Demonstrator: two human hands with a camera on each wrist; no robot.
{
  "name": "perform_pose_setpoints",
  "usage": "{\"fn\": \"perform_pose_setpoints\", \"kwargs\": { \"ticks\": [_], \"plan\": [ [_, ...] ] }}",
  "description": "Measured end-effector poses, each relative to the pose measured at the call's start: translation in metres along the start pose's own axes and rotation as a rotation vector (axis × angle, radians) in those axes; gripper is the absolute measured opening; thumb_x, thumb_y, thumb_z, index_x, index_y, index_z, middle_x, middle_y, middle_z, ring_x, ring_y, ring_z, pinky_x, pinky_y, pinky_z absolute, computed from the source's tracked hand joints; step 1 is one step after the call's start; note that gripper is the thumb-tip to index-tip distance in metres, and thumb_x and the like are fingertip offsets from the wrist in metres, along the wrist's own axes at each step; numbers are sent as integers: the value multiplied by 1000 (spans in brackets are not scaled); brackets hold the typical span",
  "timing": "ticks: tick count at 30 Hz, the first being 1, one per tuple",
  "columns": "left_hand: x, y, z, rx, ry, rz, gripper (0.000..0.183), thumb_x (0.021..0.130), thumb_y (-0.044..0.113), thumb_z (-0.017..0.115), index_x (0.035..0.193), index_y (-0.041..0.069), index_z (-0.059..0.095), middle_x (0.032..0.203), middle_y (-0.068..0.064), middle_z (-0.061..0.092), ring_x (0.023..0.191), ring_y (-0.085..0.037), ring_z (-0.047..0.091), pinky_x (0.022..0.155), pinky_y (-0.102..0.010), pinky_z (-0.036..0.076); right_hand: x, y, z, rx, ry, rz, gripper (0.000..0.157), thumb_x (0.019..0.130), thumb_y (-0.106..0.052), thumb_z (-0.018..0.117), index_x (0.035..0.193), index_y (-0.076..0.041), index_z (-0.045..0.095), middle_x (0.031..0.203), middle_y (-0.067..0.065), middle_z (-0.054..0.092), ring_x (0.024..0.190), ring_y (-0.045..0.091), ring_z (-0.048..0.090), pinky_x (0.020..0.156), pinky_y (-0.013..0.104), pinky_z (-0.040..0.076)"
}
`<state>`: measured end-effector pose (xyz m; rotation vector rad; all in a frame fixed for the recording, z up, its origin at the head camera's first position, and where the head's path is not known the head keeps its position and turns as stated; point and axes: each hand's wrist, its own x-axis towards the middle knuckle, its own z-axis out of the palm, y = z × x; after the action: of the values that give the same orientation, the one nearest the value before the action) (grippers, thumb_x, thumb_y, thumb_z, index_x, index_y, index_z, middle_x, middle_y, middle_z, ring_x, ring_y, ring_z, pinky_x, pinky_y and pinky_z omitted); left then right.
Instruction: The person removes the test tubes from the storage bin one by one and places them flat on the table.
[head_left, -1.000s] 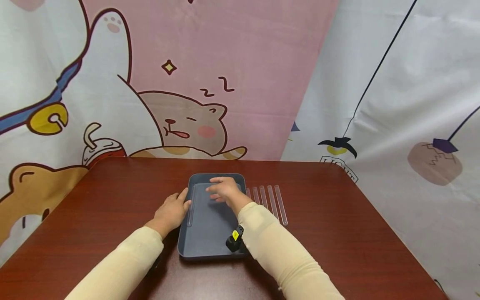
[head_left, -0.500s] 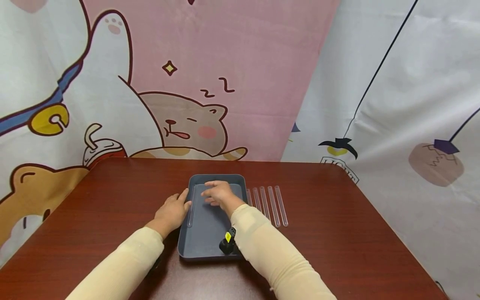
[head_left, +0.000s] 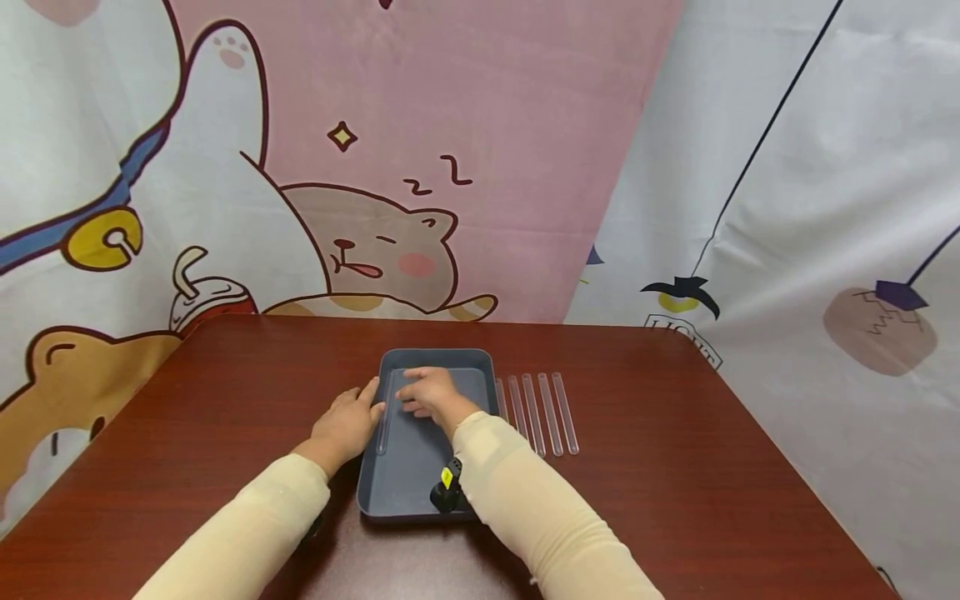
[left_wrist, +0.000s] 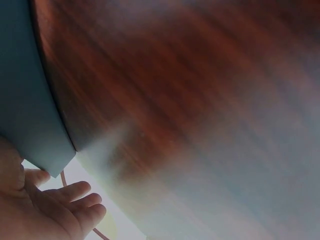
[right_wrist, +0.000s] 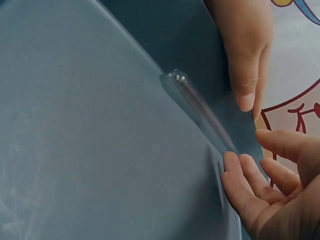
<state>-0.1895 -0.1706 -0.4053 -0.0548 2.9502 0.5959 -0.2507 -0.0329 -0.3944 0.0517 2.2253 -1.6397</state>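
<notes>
A dark grey rectangular tray (head_left: 408,479) lies on the table. Inside it, along the left wall, rests a clear test tube (head_left: 383,433), its rounded end (right_wrist: 176,80) plain in the right wrist view. My right hand (head_left: 433,393) hovers over the tray with spread, slightly bent fingers. Its fingertips (right_wrist: 231,162) are close to the tube's far part; whether they touch it I cannot tell. My left hand (head_left: 347,421) rests at the tray's left rim, thumb over the edge and the other fingers outside, loosely extended.
Several more clear test tubes (head_left: 550,412) lie in a row on the table, right of the tray; my right forearm partly covers some. The reddish-brown table (head_left: 675,467) extends to a cartoon-printed curtain (head_left: 525,167) at the back.
My right hand has shifted left and a little nearer over the tray, closer to the test tube by the left wall. My left hand stays at the rim.
</notes>
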Motion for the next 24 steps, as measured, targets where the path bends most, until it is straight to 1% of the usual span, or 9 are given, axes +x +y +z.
{"fn": "perform_pose_setpoints", "kwargs": {
  "ticks": [9, 17, 24],
  "plan": [
    [0, 1, 0, -1, -1, -11, 57, 105, 30, 38, 154, 8, 22, 145, -32, 35, 136, -46, 32, 100, -61, 37, 0, -1, 6, -1, -26, 17, 43, 84, 0, 70, 127, -8, 64, 106, 14, 71, 85, 28, 72, 76, 38, 57],
    [0, 0, 0, -6, -1, -11, 56, 105, 30, 38, 154, 8, 22, 146, -32, 34, 136, -47, 32, 99, -62, 38, 1, -3, 10, -37, -41, 40, 43, 85, -1, 70, 127, -7, 63, 118, 15, 66, 87, 28, 72, 77, 38, 57],
    [1, -1, 1, -1, -7, -4, 57, 105, 31, 38, 154, 9, 21, 146, -32, 34, 135, -48, 32, 97, -63, 39, 3, -4, 13, -45, -48, 53, 43, 85, 1, 69, 127, -5, 63, 120, 17, 65, 90, 30, 71, 79, 39, 57]
  ]
}}
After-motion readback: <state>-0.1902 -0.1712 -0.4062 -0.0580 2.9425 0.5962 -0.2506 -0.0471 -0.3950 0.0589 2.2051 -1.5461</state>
